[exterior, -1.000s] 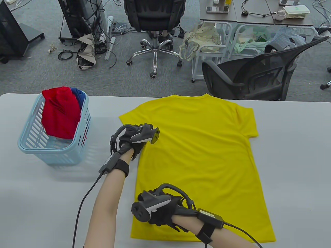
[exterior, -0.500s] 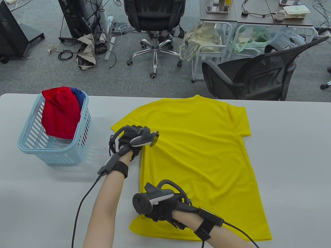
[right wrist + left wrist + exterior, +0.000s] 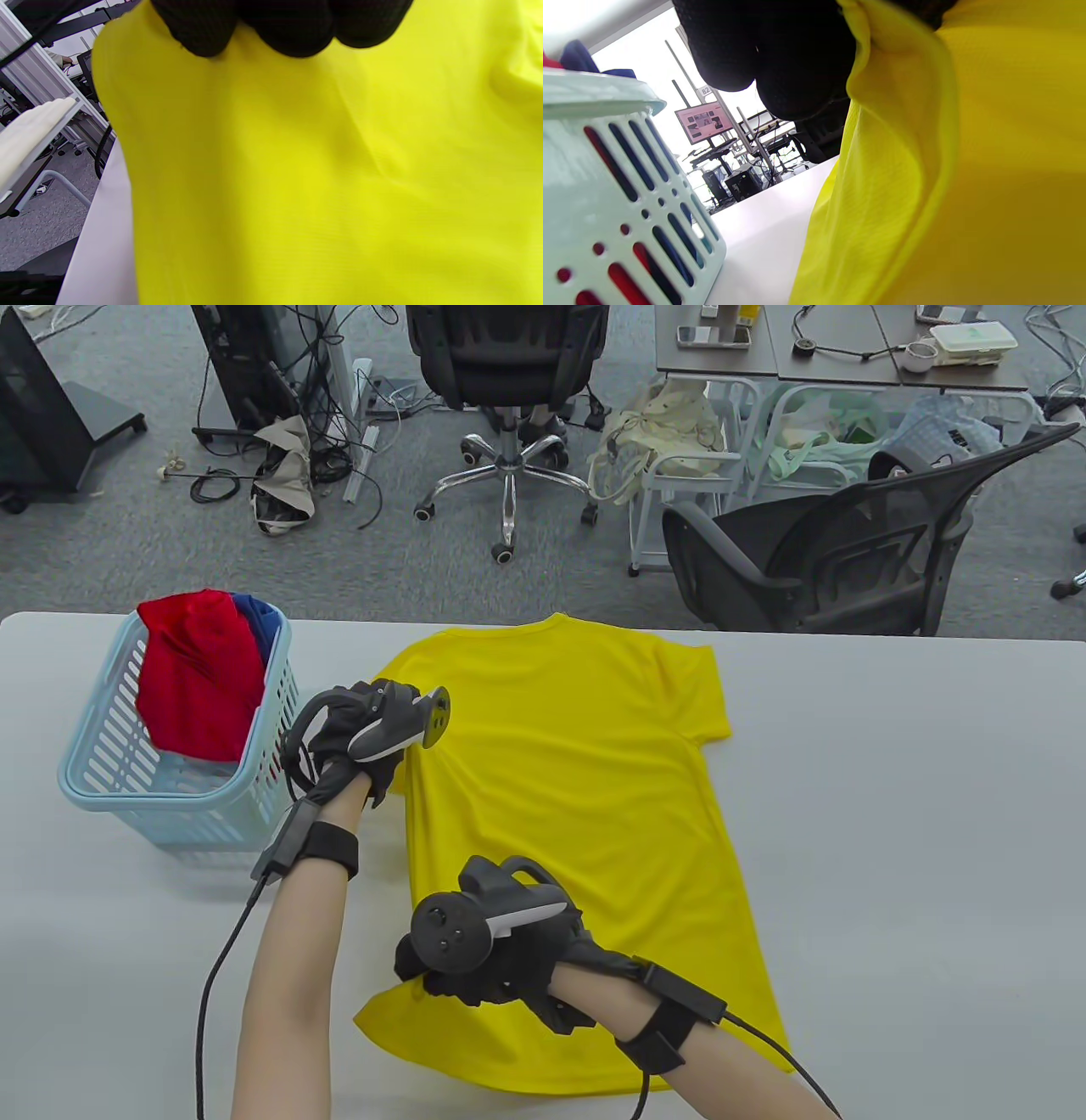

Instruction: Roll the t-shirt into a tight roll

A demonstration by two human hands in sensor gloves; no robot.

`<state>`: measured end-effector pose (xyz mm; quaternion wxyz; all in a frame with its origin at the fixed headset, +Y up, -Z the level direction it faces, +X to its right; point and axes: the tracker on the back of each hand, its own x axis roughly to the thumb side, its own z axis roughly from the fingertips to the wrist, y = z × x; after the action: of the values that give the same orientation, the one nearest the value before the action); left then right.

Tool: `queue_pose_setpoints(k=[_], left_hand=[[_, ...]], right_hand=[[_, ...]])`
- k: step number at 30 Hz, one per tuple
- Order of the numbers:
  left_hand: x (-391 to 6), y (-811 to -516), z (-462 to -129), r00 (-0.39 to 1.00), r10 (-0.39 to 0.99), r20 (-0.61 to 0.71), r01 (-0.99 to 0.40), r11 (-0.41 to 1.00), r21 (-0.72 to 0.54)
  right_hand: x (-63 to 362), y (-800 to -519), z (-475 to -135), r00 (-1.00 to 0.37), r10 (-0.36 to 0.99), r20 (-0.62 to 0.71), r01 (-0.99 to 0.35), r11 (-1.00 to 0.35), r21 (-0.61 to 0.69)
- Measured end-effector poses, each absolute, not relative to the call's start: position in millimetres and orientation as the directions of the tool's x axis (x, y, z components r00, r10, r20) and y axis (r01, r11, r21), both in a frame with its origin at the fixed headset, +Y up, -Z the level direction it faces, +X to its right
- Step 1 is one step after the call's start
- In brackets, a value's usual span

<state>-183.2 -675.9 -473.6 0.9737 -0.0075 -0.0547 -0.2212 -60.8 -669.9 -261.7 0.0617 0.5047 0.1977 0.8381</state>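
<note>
A yellow t-shirt (image 3: 585, 797) lies flat on the grey table (image 3: 916, 831), collar at the far edge, hem near me. My left hand (image 3: 361, 729) grips the shirt's left sleeve area; the left wrist view shows the gloved fingers (image 3: 780, 63) closed on a fold of the yellow cloth (image 3: 908, 169). My right hand (image 3: 484, 963) grips the shirt's left side near the hem; in the right wrist view its fingers (image 3: 280, 25) are curled on the lifted cloth (image 3: 322, 178).
A light blue basket (image 3: 93, 780) with red and blue clothes stands at the table's left, close to my left hand; it shows in the left wrist view (image 3: 606, 203). Office chairs (image 3: 848, 551) stand beyond the table's far edge.
Both hands have dragged the shirt to the left across the table. The shirt has slewed, its hem corner now further left.
</note>
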Motion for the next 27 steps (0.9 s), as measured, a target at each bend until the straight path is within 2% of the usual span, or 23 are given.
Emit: queue_pose_setpoints(k=[7, 12, 14, 17, 21, 23, 25, 27], left_hand=[[-93, -664, -485, 0.89, -0.396, 0.227, 0.387, 0.918, 0.085], [4, -662, -490, 0.842, -0.422, 0.337, 0.392, 0.907, 0.156], [36, -663, -489, 0.844, -0.414, 0.342, 0.374, 0.91, 0.179], [68, -671, -488, 0.857, -0.369, 0.36, 0.362, 0.928, 0.091], [74, -679, -480, 0.826, -0.398, 0.399, 0.39, 0.915, 0.105], [67, -684, -474, 0.817, -0.398, 0.418, 0.399, 0.913, 0.088], [56, -691, -466, 0.811, -0.385, 0.442, 0.413, 0.91, 0.035], [39, -705, -453, 0.794, -0.37, 0.482, 0.461, 0.884, -0.081]], right_hand=[[21, -661, -268, -0.567, 0.357, 0.742, 0.021, -0.895, 0.446], [102, -657, -263, -0.671, 0.337, 0.661, -0.007, -0.894, 0.448], [140, -657, -263, -0.736, 0.317, 0.598, -0.003, -0.885, 0.466], [200, -660, -263, -0.883, 0.211, 0.42, 0.014, -0.881, 0.474], [244, -671, -266, -0.951, 0.204, 0.233, -0.077, -0.883, 0.463], [250, -679, -271, -0.958, 0.205, 0.199, -0.089, -0.876, 0.473], [247, -689, -277, -0.955, 0.236, 0.179, -0.121, -0.863, 0.491], [235, -703, -284, -0.946, 0.263, 0.191, -0.128, -0.843, 0.523]])
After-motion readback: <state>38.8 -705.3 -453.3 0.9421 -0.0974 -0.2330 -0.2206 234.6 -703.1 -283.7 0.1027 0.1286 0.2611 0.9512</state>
